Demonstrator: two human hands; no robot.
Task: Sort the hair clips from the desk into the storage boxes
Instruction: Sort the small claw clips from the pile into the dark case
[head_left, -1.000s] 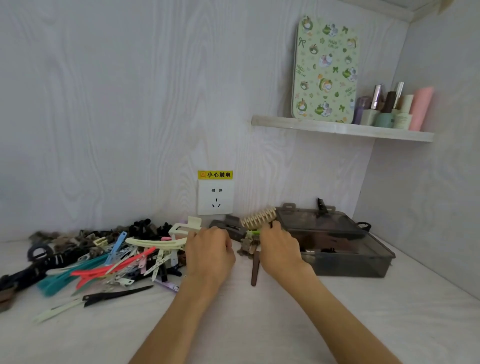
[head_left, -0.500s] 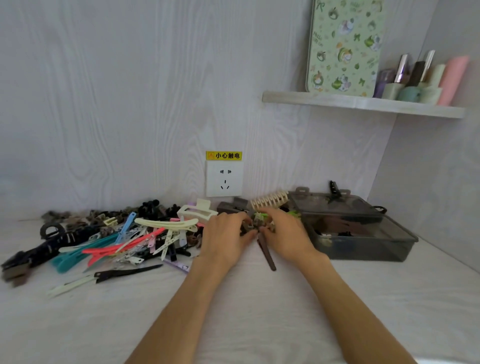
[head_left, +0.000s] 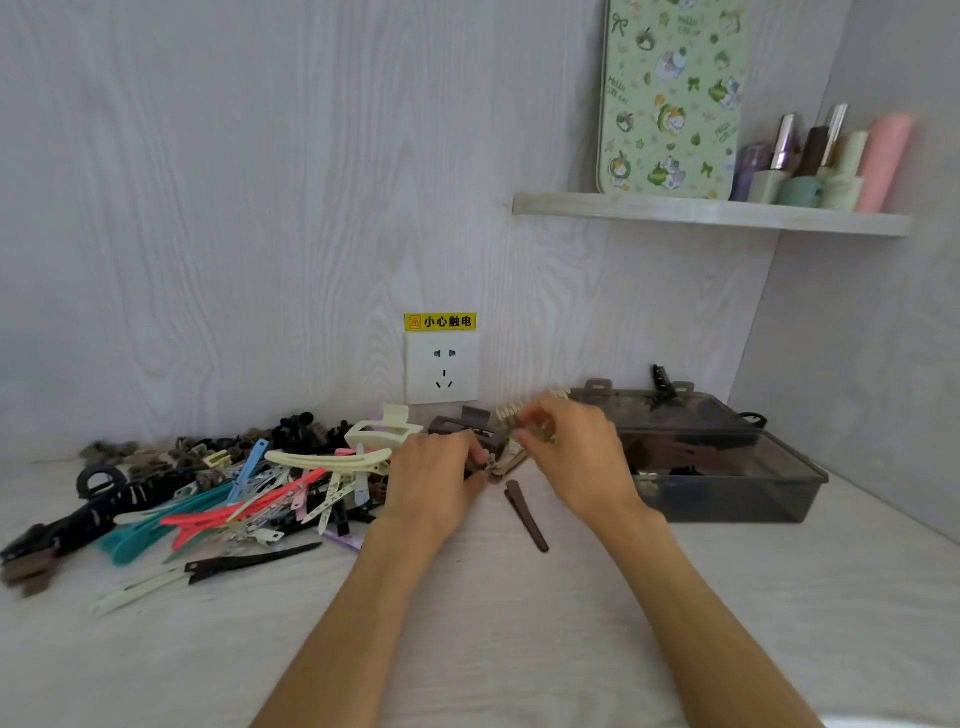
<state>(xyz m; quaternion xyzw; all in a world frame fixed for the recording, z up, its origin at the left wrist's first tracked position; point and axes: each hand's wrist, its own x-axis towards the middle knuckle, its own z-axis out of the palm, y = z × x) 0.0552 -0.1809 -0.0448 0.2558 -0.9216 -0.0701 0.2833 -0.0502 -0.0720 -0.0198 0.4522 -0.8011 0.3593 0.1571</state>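
My left hand (head_left: 436, 480): fingers curled, pinching small clips (head_left: 500, 464) at their left end, low over the desk (head_left: 498, 623).
My right hand (head_left: 574, 452): fingers bent onto the same small clips from the right; what exactly the tips pinch is blurred, so I cannot tell the grip.
Small clips: a tan and brown cluster between my two hands, near the desk's back edge, below the wall socket (head_left: 442, 368).
Brown flat clip (head_left: 525, 514): lies alone on the desk just in front of my hands, slanted toward the front.
Cream toothed clip (head_left: 524, 408): partly behind my right fingers, close to the back edge.
Storage box (head_left: 727, 467): dark, see-through, at the desk's back right corner, just beyond my right hand; some clips show inside.
Pile of hair clips (head_left: 208, 488): spread along the back left part of the desk, left of my left hand.
Long cream clip (head_left: 327, 460): on top of the pile, its end near my left hand.
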